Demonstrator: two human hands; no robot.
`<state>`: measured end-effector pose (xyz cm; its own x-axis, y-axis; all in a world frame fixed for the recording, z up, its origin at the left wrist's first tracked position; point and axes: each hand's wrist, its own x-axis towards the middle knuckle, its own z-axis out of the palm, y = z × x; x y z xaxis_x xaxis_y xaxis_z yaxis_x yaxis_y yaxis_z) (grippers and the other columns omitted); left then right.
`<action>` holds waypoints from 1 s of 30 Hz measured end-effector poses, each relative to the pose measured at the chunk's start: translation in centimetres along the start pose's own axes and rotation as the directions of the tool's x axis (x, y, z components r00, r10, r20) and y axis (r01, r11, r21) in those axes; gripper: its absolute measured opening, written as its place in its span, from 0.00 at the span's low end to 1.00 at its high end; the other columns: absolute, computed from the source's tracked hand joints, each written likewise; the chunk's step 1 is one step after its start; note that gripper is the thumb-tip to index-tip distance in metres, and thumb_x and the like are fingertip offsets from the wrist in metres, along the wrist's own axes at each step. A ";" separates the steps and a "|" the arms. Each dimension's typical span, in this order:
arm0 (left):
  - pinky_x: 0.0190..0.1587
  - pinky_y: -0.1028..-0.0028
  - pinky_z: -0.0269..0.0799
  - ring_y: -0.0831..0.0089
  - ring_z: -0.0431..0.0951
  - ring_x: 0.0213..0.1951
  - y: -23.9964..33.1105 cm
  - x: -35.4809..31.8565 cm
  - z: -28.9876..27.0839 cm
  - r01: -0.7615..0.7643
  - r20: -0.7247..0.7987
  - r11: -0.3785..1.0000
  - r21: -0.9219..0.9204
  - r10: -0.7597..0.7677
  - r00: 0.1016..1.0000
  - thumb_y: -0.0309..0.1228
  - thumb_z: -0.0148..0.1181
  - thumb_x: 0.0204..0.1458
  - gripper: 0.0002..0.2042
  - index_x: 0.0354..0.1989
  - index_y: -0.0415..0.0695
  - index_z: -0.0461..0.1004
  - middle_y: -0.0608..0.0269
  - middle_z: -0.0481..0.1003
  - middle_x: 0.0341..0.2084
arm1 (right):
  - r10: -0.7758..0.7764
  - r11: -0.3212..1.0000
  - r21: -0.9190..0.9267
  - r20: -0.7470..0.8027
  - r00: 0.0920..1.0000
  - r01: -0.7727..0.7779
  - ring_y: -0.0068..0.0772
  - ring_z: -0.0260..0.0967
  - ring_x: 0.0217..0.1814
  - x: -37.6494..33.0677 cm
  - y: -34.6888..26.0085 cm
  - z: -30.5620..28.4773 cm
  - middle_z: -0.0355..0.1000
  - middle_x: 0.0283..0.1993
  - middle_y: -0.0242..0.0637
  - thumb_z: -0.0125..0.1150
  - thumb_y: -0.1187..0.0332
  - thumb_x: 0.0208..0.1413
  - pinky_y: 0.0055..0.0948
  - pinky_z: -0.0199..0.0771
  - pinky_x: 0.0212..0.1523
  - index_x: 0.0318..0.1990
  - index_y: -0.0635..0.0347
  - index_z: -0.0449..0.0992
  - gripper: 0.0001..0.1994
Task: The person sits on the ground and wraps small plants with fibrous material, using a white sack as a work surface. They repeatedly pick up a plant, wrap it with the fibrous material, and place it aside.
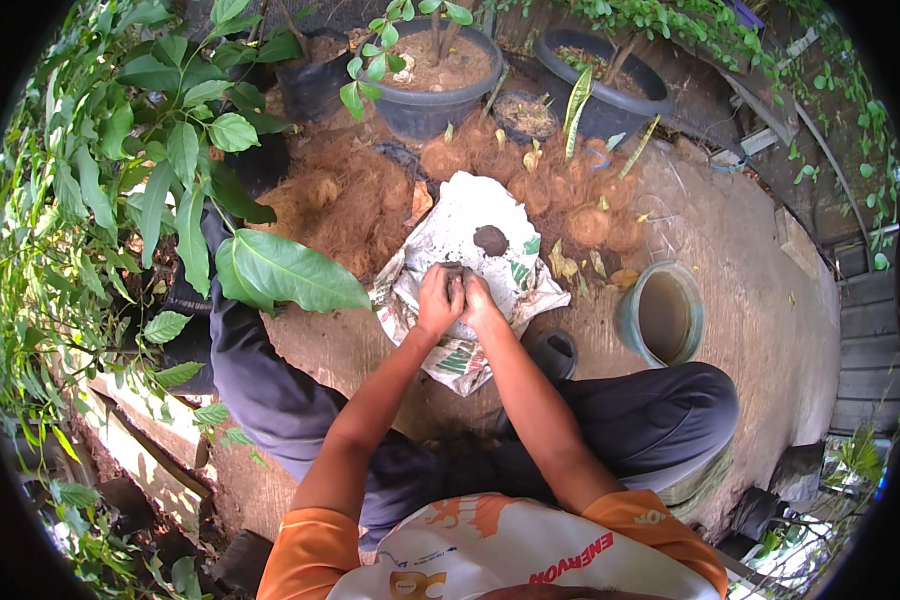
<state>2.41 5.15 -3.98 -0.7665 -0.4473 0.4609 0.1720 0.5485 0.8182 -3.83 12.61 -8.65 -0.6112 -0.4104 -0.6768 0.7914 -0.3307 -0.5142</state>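
While one finished soil ball (pixel 490 240) lies mid-sack (pixel 440 240) on the ground, left hand (pixel 438 298) and right hand (pixel 480 300) clasp a second dark lump (pixel 454 280) at its near edge; shaping seems unfinished.

Soft shaded daylight, sharp centre, fisheye-bent dark rim

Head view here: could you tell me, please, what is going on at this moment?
A person sits on the ground among potted plants, both hands together over a white sack spread open in front of them. The left hand and right hand press a dark clump of soil between them. A finished-looking soil ball lies on the sack just beyond. Brown coconut fibre is heaped behind the sack, and a round green tub stands to the right.
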 end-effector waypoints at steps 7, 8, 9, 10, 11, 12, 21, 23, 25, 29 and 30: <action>0.49 0.59 0.67 0.51 0.73 0.43 0.7 0.2 0.3 -0.124 -0.021 0.988 0.090 0.127 0.992 0.26 0.54 0.51 0.08 0.39 0.38 0.72 0.52 0.74 0.39 | 0.120 0.987 0.092 0.149 0.982 -0.134 0.31 0.73 0.42 -0.4 -1.7 -0.2 0.72 0.42 0.39 0.37 0.64 0.66 0.31 0.79 0.41 0.46 0.63 0.72 0.16; 0.50 0.60 0.67 0.53 0.73 0.45 0.7 0.4 0.3 -0.202 0.010 0.971 0.126 0.203 0.979 0.25 0.55 0.50 0.09 0.39 0.39 0.72 0.53 0.74 0.42 | 0.099 0.991 0.066 0.231 0.968 -0.117 0.33 0.73 0.42 -0.4 -2.4 -0.2 0.72 0.42 0.40 0.34 0.64 0.67 0.32 0.80 0.42 0.45 0.64 0.71 0.17; 0.50 0.60 0.67 0.53 0.73 0.45 0.7 0.6 0.3 -0.212 0.011 0.973 0.095 0.212 0.977 0.24 0.55 0.50 0.09 0.39 0.39 0.72 0.52 0.74 0.41 | 0.089 0.993 0.045 0.268 0.959 -0.105 0.33 0.73 0.42 -0.5 -2.6 -0.1 0.72 0.42 0.40 0.33 0.64 0.67 0.32 0.80 0.42 0.45 0.64 0.71 0.17; 0.50 0.60 0.67 0.53 0.73 0.44 0.7 0.7 0.3 -0.211 0.008 0.975 0.069 0.211 0.978 0.24 0.56 0.49 0.09 0.39 0.39 0.72 0.52 0.74 0.41 | 0.085 0.996 0.009 0.253 0.964 -0.090 0.33 0.73 0.42 -0.5 -2.9 0.1 0.72 0.42 0.40 0.33 0.64 0.67 0.32 0.80 0.42 0.45 0.64 0.71 0.18; 0.49 0.59 0.67 0.53 0.73 0.44 0.8 0.7 0.3 -0.197 0.016 0.979 0.042 0.197 0.980 0.23 0.56 0.49 0.09 0.40 0.39 0.72 0.52 0.74 0.40 | 0.067 0.998 -0.019 0.254 0.965 -0.065 0.34 0.73 0.42 -0.7 -3.0 0.3 0.72 0.42 0.41 0.32 0.64 0.68 0.32 0.80 0.42 0.44 0.64 0.71 0.18; 0.49 0.59 0.67 0.53 0.73 0.43 0.8 0.7 0.2 -0.201 0.001 0.979 0.041 0.201 0.980 0.22 0.56 0.49 0.09 0.39 0.39 0.72 0.51 0.74 0.40 | 0.046 0.999 -0.014 0.197 0.979 -0.044 0.33 0.73 0.42 -1.0 -2.7 0.6 0.72 0.41 0.40 0.33 0.64 0.68 0.30 0.79 0.42 0.45 0.64 0.71 0.17; 0.47 0.61 0.66 0.50 0.72 0.41 3.0 2.7 1.0 0.204 -0.293 0.951 -0.230 -0.268 0.918 0.31 0.42 0.63 0.13 0.40 0.34 0.70 0.46 0.72 0.37 | -0.033 0.999 0.014 0.289 0.957 0.031 0.28 0.68 0.49 -4.2 -5.9 5.2 0.70 0.46 0.31 0.42 0.54 0.68 0.33 0.69 0.54 0.48 0.57 0.71 0.18; 0.52 0.61 0.66 0.49 0.73 0.46 3.3 3.6 0.9 0.236 -0.194 0.921 -0.310 -0.304 0.933 0.31 0.41 0.63 0.14 0.42 0.34 0.72 0.45 0.73 0.40 | -0.028 0.995 0.104 0.257 0.966 0.001 0.27 0.66 0.53 -4.6 -6.0 5.5 0.69 0.48 0.30 0.41 0.56 0.68 0.34 0.66 0.58 0.50 0.55 0.70 0.16; 0.55 0.61 0.65 0.50 0.72 0.49 3.4 4.1 0.2 0.193 -0.081 0.956 -0.220 -0.215 0.973 0.30 0.42 0.62 0.14 0.45 0.35 0.72 0.46 0.73 0.44 | -0.146 0.967 0.245 0.336 0.931 0.063 0.28 0.66 0.53 -4.6 -5.4 5.3 0.69 0.48 0.30 0.42 0.58 0.68 0.33 0.67 0.57 0.50 0.55 0.70 0.15; 0.58 0.60 0.64 0.49 0.72 0.52 3.0 4.5 -1.1 -0.101 -0.026 0.993 0.058 0.102 0.994 0.28 0.43 0.60 0.14 0.48 0.36 0.73 0.47 0.74 0.47 | -0.115 0.974 0.217 0.239 0.964 0.062 0.28 0.68 0.49 -3.2 -4.9 3.7 0.70 0.48 0.30 0.42 0.61 0.68 0.29 0.70 0.54 0.50 0.54 0.70 0.13; 0.58 0.58 0.64 0.49 0.72 0.52 2.9 4.3 -1.1 -0.105 0.009 0.993 -0.060 0.106 0.994 0.27 0.45 0.58 0.13 0.47 0.37 0.74 0.48 0.74 0.47 | -0.098 0.967 0.251 0.211 0.973 0.043 0.29 0.69 0.50 -2.9 -4.6 3.3 0.70 0.47 0.32 0.41 0.63 0.67 0.29 0.72 0.52 0.50 0.55 0.70 0.12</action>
<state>0.34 4.02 0.79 -0.7495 -0.3806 0.5417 0.2881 0.5492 0.7845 -5.75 12.45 -2.60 -0.6749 -0.5459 -0.4964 0.7356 -0.5506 -0.3946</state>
